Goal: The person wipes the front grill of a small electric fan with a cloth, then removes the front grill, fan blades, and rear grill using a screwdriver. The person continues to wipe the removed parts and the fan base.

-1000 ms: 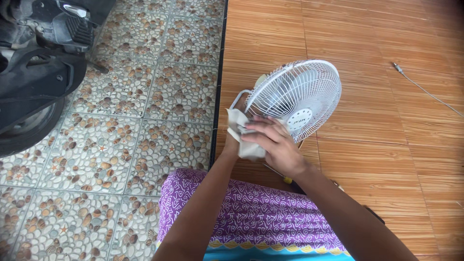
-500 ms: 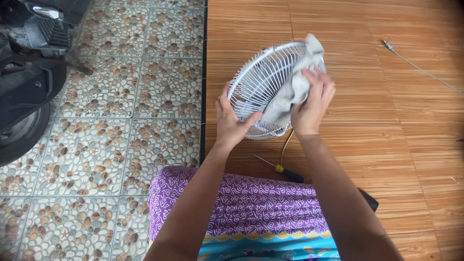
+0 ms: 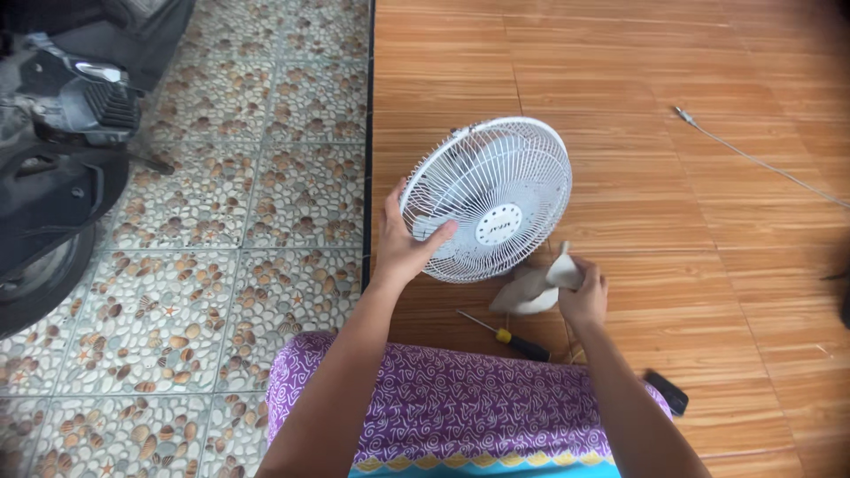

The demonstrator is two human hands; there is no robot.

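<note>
A single camera worn on the head looks steeply down and forward, from close range, over the person's lap onto the floor. It takes in wood-pattern flooring [image 3: 673, 230] ahead and right, and pebble-pattern tiles [image 3: 239, 212] to the left.

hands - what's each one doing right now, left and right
Left hand: closed on the rim of the white fan guard, holding it tilted up.
Right hand: closed around a pale cloth, below the guard.
</note>
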